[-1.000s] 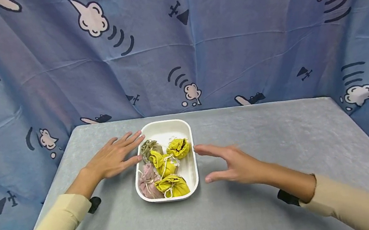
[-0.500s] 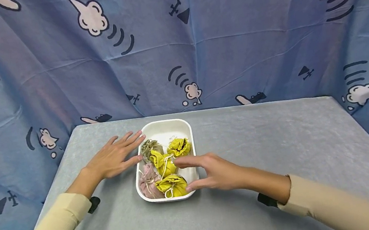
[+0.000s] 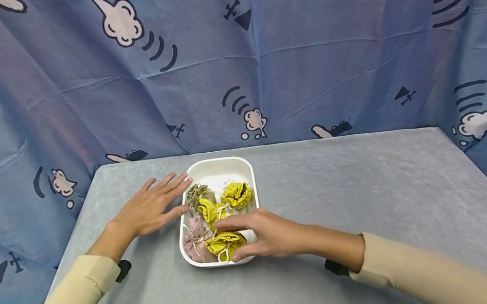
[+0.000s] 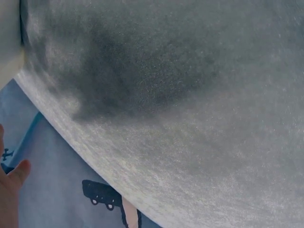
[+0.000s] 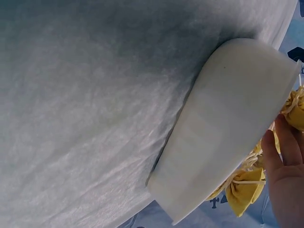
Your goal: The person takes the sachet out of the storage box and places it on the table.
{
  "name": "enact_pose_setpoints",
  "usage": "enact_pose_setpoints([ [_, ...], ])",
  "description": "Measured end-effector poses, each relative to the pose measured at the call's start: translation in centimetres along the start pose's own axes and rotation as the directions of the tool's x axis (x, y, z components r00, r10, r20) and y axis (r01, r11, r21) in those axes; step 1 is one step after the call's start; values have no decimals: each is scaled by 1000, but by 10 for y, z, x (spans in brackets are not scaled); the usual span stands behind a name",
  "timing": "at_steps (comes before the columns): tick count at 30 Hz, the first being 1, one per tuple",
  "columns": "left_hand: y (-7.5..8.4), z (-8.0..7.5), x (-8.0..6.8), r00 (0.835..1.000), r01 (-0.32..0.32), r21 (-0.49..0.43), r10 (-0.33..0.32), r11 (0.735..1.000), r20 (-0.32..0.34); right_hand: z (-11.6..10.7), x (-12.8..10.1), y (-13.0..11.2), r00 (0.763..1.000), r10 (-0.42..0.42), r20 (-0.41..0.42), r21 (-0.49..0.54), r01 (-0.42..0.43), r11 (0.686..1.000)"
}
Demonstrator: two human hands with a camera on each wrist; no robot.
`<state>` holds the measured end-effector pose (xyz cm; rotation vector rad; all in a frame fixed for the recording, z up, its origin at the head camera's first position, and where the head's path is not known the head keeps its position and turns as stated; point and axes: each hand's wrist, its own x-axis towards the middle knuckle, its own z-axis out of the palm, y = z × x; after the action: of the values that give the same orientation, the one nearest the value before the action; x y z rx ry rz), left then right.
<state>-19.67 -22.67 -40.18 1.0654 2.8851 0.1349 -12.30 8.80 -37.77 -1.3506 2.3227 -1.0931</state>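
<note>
In the head view, a white tray (image 3: 218, 170) holds several small drawstring pouches. At its near end lies a yellow pouch (image 3: 225, 243), with a pink pouch (image 3: 197, 239) to its left. My right hand (image 3: 266, 234) reaches over the tray's right rim, index finger and thumb spread on either side of the near yellow pouch. In the right wrist view its fingers are close by a yellow pouch (image 5: 297, 114). My left hand (image 3: 153, 206) is spread at the tray's left rim, fingertips right at the edge. Another yellow pouch (image 3: 209, 209) sits mid-tray, partly hidden by my right index finger.
A yellow pouch (image 3: 236, 195) and a grey-green pouch (image 3: 198, 195) lie farther back in the tray. The tray stands on a grey cloth-covered table (image 3: 346, 184). Behind it hangs a blue printed curtain (image 3: 316, 74).
My right hand has moved left from beside the tray to over its near right part, around the near yellow pouch. The left hand, tray and pouches have stayed in place.
</note>
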Motion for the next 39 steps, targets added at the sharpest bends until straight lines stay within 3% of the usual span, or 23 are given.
enact_pose_setpoints([
  [13,-1,2,0,1000,-6,4,6,1000,-6,7,6,2,999,49,21,26,-49,998],
  [27,-1,3,-1,1000,-7,-10,7,1000,-14,14,9,0,994,110,10,-15,-109,994],
  [39,0,2,0,1000,0,-18,0,1000,-13,16,9,2,997,44,-56,-46,-47,998],
])
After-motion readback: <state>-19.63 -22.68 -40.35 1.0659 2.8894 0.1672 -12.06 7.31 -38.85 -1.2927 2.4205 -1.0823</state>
